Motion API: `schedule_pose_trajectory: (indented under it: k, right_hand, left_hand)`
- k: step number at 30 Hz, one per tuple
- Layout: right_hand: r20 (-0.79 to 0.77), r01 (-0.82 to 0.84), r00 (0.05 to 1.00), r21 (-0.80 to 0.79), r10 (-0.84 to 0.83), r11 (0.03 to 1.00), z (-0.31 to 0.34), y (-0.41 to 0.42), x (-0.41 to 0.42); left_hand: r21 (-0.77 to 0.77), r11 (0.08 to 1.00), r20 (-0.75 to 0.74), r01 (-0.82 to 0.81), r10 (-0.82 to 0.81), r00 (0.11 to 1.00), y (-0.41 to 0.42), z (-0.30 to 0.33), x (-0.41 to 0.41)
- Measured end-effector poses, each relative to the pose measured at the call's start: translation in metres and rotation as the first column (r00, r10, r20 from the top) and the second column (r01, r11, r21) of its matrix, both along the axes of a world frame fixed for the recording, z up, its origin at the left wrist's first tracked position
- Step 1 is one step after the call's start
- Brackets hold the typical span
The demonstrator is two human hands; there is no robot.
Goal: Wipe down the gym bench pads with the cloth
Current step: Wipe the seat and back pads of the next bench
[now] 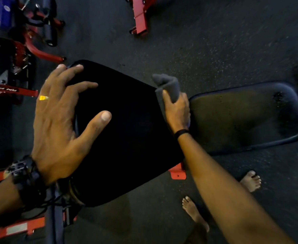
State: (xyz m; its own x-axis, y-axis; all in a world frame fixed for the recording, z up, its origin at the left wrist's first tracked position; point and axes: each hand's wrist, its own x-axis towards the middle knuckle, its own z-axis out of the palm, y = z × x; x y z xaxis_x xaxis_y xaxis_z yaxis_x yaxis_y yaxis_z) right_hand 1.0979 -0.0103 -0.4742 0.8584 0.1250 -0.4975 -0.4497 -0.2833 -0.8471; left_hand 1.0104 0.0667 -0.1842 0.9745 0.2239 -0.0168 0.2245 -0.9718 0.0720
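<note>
1. Right hand at approx 3 o'clock of the back pad: fingers + thumb curled round a bunched grey cloth, pressed at the pad's edge facing the seat pad. Cloth sits at the gap between the 2 pads, loose end sticking up toward 12 o'clock.
2. Left hand at 9 o'clock of the back pad: fingers spread, relaxed, resting flat on the pad top w/ fingertips over the 10–11 o'clock corner. Grasping nothing; looks like it's bracing the pad.
3. Risk: cloth is wadded, so prob. only a small patch contacts the vinyl. Could leave streaks or missed strips, esp. mid-pad.
4. Risk: bare left palm lies on the surface to be wiped, so that area may get missed or re-smudged.
5. Risk: right fingers are close to the gap between the pads; a hard push could slip the hand or cloth into it.
6. Risk: seat pad at 3 o'clock looks dull and speckled, maybe not yet done; easy to skip.
7. Risk: bare feet near the red frame bracket at 5 o'clock; stubbing possible if stepping round.
8. Counts: hands 2; cloth 1; pads 2; feet 2 (); ring 1; wristbands 2 (chunky black left, thin black right); other red machines approx 3 at 9–12 o'clock, blurred.
</note>
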Motion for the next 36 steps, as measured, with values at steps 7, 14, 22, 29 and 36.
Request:
schedule_pose_trajectory:
  k: [7, 14, 22, 29, 36]
  right_hand:
    - [-0.383, 0.1, 0.919, -0.002, -0.093, 0.995, -0.002, -0.083, -0.143]
    - [0.289, -0.045, 0.957, 0.063, 0.025, 0.997, 0.088, -0.016, -0.074]
    - [-0.338, 0.033, 0.94, -0.068, -0.054, 0.997, 0.016, -0.067, -0.107]
    - [0.352, -0.06, 0.936, 0.128, 0.011, 0.99, 0.196, -0.015, -0.09]
    - [-0.193, 0.017, 0.981, -0.083, -0.033, 0.996, 0.056, -0.021, -0.039]
  left_hand:
    - [-0.01, 1.0, 0.02, 0.025, -0.025, 0.999, 0.002, 0.0, -0.002]
    - [-0.026, 0.999, 0.032, 0.03, -0.029, 0.999, 0.002, 0.0, -0.002]
    - [-0.041, 0.999, 0.031, 0.009, -0.008, 0.999, 0.003, 0.002, -0.003]
    - [-0.045, 0.998, 0.052, 0.031, -0.029, 0.998, 0.005, 0.002, -0.003]
    - [-0.06, 0.998, 0.068, -0.017, 0.021, 0.997, -0.001, 0.003, -0.002]
